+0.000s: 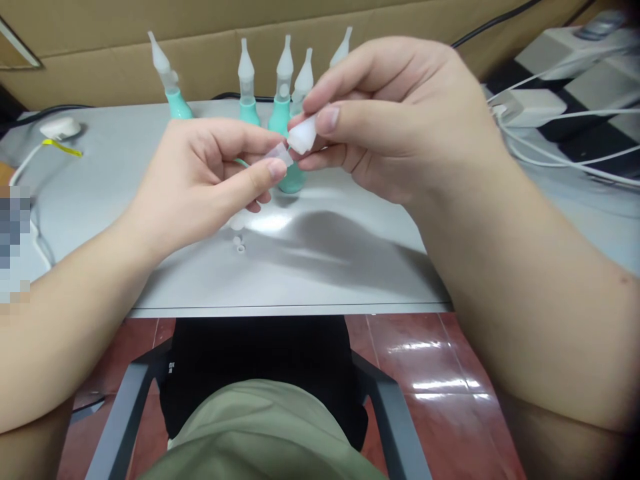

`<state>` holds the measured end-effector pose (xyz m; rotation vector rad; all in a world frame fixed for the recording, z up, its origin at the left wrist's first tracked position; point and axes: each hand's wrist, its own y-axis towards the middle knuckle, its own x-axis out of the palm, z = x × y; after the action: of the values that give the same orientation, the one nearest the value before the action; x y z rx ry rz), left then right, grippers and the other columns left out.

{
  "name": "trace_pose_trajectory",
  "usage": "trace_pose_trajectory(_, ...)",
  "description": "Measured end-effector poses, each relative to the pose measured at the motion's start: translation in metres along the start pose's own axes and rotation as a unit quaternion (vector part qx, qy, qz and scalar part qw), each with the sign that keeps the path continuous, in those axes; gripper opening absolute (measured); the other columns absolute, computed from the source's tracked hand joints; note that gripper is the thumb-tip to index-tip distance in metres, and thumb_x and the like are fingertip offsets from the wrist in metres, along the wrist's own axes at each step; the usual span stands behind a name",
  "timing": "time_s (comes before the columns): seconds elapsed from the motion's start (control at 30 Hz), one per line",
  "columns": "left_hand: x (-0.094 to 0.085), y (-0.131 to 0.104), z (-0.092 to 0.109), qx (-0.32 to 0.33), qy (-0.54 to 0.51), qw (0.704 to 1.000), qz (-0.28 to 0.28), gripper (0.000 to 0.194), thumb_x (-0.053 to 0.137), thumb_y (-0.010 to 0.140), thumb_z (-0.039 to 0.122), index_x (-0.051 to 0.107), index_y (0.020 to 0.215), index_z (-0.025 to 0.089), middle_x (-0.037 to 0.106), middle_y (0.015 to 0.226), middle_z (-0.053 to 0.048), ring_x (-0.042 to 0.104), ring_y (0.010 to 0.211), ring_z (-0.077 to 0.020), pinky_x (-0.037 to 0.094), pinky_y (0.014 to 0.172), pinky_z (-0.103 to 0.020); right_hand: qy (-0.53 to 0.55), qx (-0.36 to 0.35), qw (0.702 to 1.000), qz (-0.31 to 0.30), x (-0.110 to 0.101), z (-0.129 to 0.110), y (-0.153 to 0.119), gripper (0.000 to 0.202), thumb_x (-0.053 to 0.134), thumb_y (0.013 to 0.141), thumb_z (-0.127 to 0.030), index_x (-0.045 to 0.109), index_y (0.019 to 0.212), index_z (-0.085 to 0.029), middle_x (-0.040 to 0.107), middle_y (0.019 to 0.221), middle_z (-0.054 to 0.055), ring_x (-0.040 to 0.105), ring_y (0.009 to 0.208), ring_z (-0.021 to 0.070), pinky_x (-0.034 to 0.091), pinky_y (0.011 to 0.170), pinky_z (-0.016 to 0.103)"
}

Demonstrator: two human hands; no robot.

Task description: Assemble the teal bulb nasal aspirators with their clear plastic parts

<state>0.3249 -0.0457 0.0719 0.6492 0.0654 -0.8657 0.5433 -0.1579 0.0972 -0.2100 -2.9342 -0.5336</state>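
Note:
Between thumb and fingers, my left hand point(215, 177) pinches a clear plastic tube point(279, 156). My right hand point(385, 120) holds a white soft tip point(303, 136) close to the tube's end; whether the two touch is hard to tell. Behind my hands stand several teal bulbs with clear tubes and white pointed tips, among them one at the left point(170, 77) and one nearer the middle point(247, 83). A further teal piece point(293, 180) shows just below my fingers. Small white rings point(241, 249) lie on the table under my left hand.
The grey table point(200, 280) has its front edge before a black chair. A white round device point(60, 128) with a cable lies at the left. White adapters point(535, 107) and cables sit at the right. Brown cardboard point(115, 60) stands behind.

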Motion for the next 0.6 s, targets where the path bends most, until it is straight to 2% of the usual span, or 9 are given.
trace_pose_trajectory(0.1,0.001,-0.001,0.000,-0.007,-0.015,1.000,0.016,0.018,0.097,0.110,0.031,0.095,0.123,0.019,0.087,0.097,-0.004,0.081,0.072,-0.0136,0.074,0.067,-0.029,-0.024,-0.020,1.000,-0.003,0.000,0.002,0.000,0.018,0.098,0.087,0.001,0.088,0.091,-0.013,0.088,0.087,0.004,0.086,0.080,0.0194,0.076,0.075,0.026)
trace_pose_trajectory(0.2,0.002,-0.001,0.001,-0.012,-0.028,1.000,0.007,0.013,0.097,0.109,0.024,0.095,0.122,0.020,0.089,0.099,-0.003,0.084,0.073,-0.0137,0.074,0.067,-0.026,-0.021,-0.045,0.999,-0.002,-0.002,0.006,0.002,0.021,0.095,0.083,0.006,0.088,0.091,-0.012,0.087,0.085,0.004,0.085,0.077,0.0187,0.074,0.074,0.025)
trace_pose_trajectory(0.27,0.002,0.000,0.002,-0.019,-0.020,0.999,0.020,0.013,0.097,0.108,0.021,0.095,0.121,0.018,0.088,0.096,-0.003,0.084,0.072,-0.0137,0.075,0.067,-0.026,-0.026,-0.054,0.998,0.000,-0.002,0.008,0.002,0.021,0.091,0.085,0.008,0.089,0.092,-0.011,0.088,0.085,0.003,0.084,0.076,0.0182,0.074,0.073,0.025)
trace_pose_trajectory(0.33,0.001,0.000,0.001,-0.017,-0.014,0.999,0.025,0.016,0.096,0.110,0.025,0.095,0.124,0.017,0.088,0.095,-0.003,0.085,0.074,-0.0145,0.076,0.069,-0.027,-0.039,-0.070,0.997,-0.006,-0.001,0.008,0.001,0.022,0.090,0.088,0.009,0.090,0.092,-0.012,0.088,0.086,0.002,0.085,0.077,0.0171,0.074,0.073,0.024)
trace_pose_trajectory(0.43,0.000,-0.001,0.000,-0.022,-0.006,1.000,0.003,0.020,0.095,0.109,0.022,0.094,0.128,0.016,0.090,0.097,-0.004,0.087,0.081,-0.0185,0.079,0.075,-0.033,-0.064,-0.077,0.995,-0.018,-0.001,0.006,0.000,0.022,0.092,0.091,0.007,0.091,0.092,-0.015,0.088,0.086,-0.001,0.085,0.080,0.0140,0.073,0.076,0.021)
trace_pose_trajectory(0.5,0.000,-0.001,0.003,-0.039,0.004,0.999,0.000,0.022,0.094,0.107,0.017,0.094,0.129,0.016,0.091,0.100,-0.004,0.089,0.084,-0.0205,0.080,0.079,-0.036,-0.078,-0.078,0.993,-0.027,-0.003,0.004,0.001,0.023,0.095,0.091,0.005,0.093,0.092,-0.017,0.088,0.087,-0.003,0.084,0.081,0.0126,0.071,0.078,0.020)
trace_pose_trajectory(0.6,0.001,-0.001,0.011,-0.064,0.013,0.998,0.016,0.020,0.093,0.109,0.022,0.094,0.128,0.018,0.092,0.105,-0.003,0.091,0.088,-0.0219,0.080,0.082,-0.035,-0.092,-0.083,0.991,-0.040,-0.009,0.004,0.003,0.027,0.102,0.085,0.002,0.098,0.096,-0.022,0.090,0.092,-0.003,0.086,0.087,0.0145,0.072,0.081,0.021)
